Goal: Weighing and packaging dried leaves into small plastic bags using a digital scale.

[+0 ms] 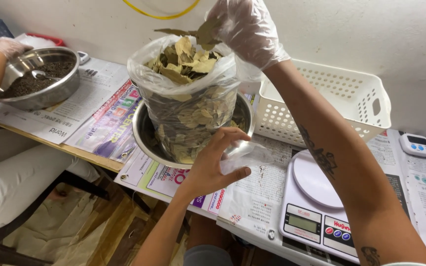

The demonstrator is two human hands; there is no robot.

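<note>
My gloved right hand [246, 27] pinching dried leaves [204, 30] above the leaf-filled clear bag [188, 93] in a steel bowl [146, 140] mid-table, my bare left hand [215, 165] gripping a small clear pouch [247, 156], white basket [331, 98] behind, scale [316, 207] at the near edge.

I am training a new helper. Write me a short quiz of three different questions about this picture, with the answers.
1. True or false: the right hand wears a clear glove.
2. What does the right hand lift from the plastic bag?
3. The left hand holds: A) a spoon, B) a small clear bag, C) the timer.

Key
1. True.
2. Dried leaves.
3. B. It is bare, beside the steel bowl; the scale pan is free.
</note>
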